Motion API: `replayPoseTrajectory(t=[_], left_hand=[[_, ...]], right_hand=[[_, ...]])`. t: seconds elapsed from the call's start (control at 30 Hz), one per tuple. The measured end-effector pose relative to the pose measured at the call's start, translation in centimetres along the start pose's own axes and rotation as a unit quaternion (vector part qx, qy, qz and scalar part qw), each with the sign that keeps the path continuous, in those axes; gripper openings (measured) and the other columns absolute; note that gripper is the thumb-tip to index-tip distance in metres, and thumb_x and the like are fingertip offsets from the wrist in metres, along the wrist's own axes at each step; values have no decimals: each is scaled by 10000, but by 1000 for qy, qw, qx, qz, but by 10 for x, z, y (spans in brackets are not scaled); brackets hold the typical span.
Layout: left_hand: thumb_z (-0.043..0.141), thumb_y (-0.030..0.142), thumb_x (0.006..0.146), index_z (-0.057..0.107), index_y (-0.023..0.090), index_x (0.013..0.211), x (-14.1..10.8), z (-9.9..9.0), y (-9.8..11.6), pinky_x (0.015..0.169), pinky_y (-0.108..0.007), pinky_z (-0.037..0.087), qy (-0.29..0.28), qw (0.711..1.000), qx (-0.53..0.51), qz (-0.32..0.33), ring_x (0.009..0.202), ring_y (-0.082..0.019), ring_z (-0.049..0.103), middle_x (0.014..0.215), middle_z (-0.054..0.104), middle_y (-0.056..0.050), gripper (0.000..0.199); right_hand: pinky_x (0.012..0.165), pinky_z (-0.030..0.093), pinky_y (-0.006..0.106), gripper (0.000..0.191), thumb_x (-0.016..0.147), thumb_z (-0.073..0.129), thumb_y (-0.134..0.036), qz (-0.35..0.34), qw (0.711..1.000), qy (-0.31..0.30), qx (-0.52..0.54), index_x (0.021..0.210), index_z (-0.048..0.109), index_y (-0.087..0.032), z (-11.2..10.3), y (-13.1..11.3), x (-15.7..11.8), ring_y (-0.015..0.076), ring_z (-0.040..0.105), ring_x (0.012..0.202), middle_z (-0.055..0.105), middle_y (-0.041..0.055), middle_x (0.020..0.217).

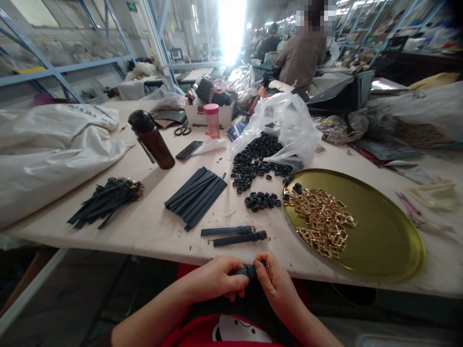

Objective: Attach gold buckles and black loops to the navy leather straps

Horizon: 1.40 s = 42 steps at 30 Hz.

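Just off the table's front edge, my left hand (224, 278) is closed on a dark strap (246, 271). My right hand (270, 275) pinches the strap's other end, where a bit of gold buckle (268, 271) shows by the fingers. Most of the strap is hidden in my hands. Beyond them lie two straps (231, 236) with buckles at their right ends. A stack of flat dark straps (195, 195) is farther back, and a heap of buckled straps (108, 200) is at the left. Small black loops (262, 201) form a little pile, with a larger heap (253, 159) behind.
A round gold tray (383, 231) at the right holds many gold buckles (325, 221). A brown bottle (154, 142), a phone (188, 150), scissors (183, 128) and a pink-lidded cup (212, 123) stand or lie at the back. A plastic bag (285, 125) is behind the loops; a person (302, 55) is beyond.
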State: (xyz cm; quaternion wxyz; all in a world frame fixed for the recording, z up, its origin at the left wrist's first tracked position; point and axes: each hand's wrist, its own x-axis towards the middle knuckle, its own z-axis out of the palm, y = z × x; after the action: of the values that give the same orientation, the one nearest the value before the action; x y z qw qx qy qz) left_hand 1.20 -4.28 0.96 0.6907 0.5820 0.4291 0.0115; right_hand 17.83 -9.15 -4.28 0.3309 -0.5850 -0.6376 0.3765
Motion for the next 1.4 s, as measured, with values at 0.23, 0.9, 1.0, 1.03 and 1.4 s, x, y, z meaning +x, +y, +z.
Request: replayPoseTrajectory(t=[0.23,0.9,1.0,1.03,1.4], left_hand=[[472,332,766,499,156,661,4,7,-3,435,-163,330,11,999,29,-11,463,-69,453,561,506,44,207],[384,246,798,555,156,695,-5,8,15,482,-169,391,16,991,128,33,492,-85,519,578,538,28,218],[386,272,802,554,159,706,-6,9,13,469,-174,399,2,992,125,24,498,-95,535,603,568,16,224],[381,277,804,558,160,720,-6,9,12,468,-178,403,-1,992,127,20,501,-98,538,612,575,11,228],[347,251,816,556,153,775,2,20,2,458,-177,388,49,989,139,25,485,-97,509,618,564,11,234]], right_hand=[[476,353,247,197,894,298,-316,-14,999,-5,-46,789,423,-205,-4,-1,-1,140,501,491,503,-24,566],[640,450,284,184,900,302,-250,-113,991,-66,-26,976,461,-195,-14,-4,-4,171,599,717,628,49,801],[649,456,277,184,894,313,-232,-124,990,-62,-36,983,469,-197,-14,-4,-5,173,611,746,642,58,848],[660,456,278,184,890,322,-227,-129,989,-60,-41,989,475,-198,-13,-4,-6,175,613,764,645,60,868],[631,446,284,214,877,326,-218,-150,984,-54,-83,1021,479,-174,-7,-3,-3,183,615,714,655,54,808]])
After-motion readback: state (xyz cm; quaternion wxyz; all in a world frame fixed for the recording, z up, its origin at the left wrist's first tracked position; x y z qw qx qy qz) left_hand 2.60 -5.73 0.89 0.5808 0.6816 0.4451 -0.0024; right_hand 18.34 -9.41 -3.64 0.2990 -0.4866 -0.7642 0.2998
